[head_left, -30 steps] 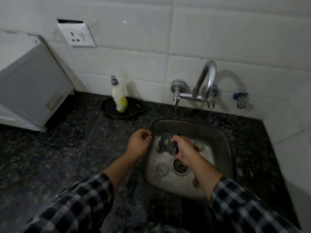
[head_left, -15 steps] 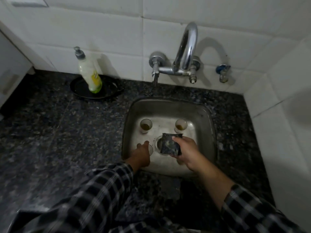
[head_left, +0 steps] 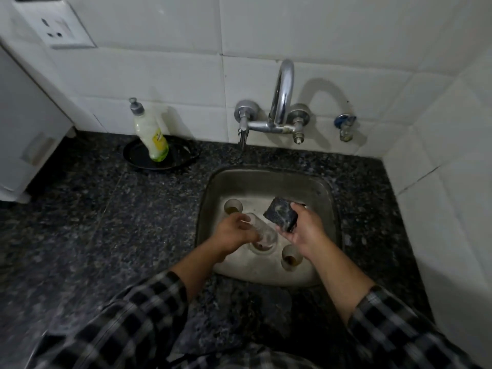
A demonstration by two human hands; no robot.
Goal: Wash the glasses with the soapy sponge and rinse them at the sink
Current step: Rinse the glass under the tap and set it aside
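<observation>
My left hand grips a clear glass, lifted and tilted on its side over the steel sink. Just to its right, my right hand holds a dark soapy sponge close to the glass's open end. Two small glasses with brown dregs stand in the basin, one at the back left and one at the front right. The drain is partly hidden under the held glass.
A chrome tap juts from the white tiled wall above the sink. A soap bottle stands on a black plate at the left. Dark granite counter surrounds the sink; a white appliance stands far left.
My left hand has picked a glass up off the sink floor and tilted it. My right hand has raised the sponge beside it. The camera view has shifted.
</observation>
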